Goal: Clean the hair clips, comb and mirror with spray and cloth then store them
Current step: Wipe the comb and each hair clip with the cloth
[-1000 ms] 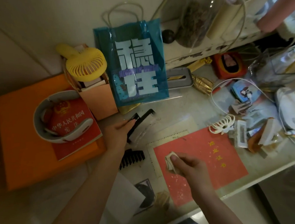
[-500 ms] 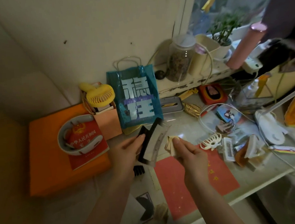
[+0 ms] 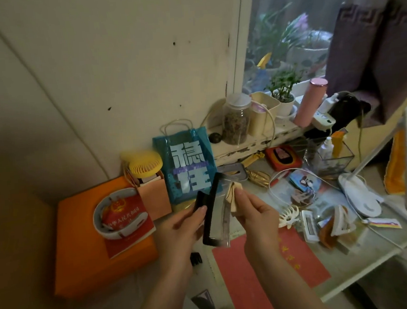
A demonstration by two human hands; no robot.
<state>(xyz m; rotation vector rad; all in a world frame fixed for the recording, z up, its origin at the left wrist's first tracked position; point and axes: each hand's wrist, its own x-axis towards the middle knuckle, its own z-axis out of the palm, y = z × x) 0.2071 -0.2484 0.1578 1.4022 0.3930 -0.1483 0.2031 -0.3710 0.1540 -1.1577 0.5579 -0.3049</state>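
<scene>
Wiping the clip

My left grip (image 3: 179,229) pinches the black hair clip (image 3: 211,217); my right grip (image 3: 256,213) pinches the cloth (image 3: 234,198) against it.

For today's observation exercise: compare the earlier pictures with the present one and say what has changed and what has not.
The left hand lifted the black and clear hair clips off the desk and holds them up. The right hand raised its folded cloth from the red booklet to the clips. The white claw clip, black comb and blue bag stayed put.
</scene>
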